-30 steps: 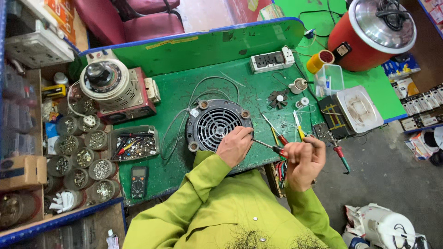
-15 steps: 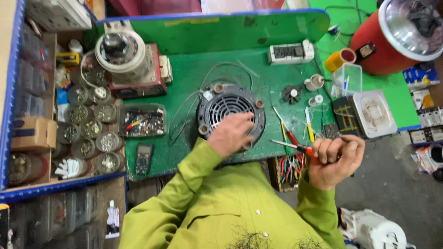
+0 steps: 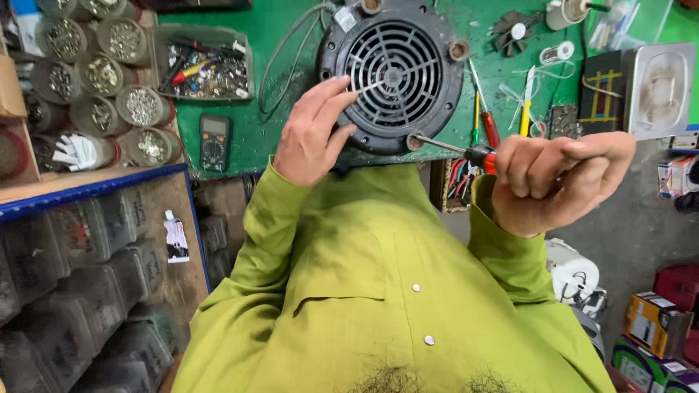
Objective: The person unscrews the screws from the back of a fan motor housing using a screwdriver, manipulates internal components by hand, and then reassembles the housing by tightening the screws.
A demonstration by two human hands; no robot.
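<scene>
Right hand (image 3: 561, 182) at centre right of the frame, fist closed around the red handle of a screwdriver (image 3: 466, 151), steel shaft slanting up-left, tip set at a screw boss on the lower right rim of the fan housing (image 3: 397, 73). Left hand (image 3: 309, 135) left of centre, holding nothing, fingers loosely spread and laid flat against the lower left rim of that housing to steady it. Best handled, by the look of it, with the tip seated square in the screw head, shaft kept in line with the screw, firm pressure along the axis, and the flat palm bracing against any spin. Housing round, black moulded plastic, matt and dusty, with a grille of concentric rings and thin spokes, lying at top centre on the green counter (image 3: 277, 138), its near edge overhanging toward the body. Just right of it, loose screwdrivers (image 3: 483, 116) with red and yellow handles. Lower left of it, a dark handheld multimeter (image 3: 215, 142). Upper left, a clear plastic tray of small parts (image 3: 204, 65) and round open tins of screws (image 3: 109, 94), metallic and glinting. Far right, a scuffed grey metal tin (image 3: 659, 87).
</scene>
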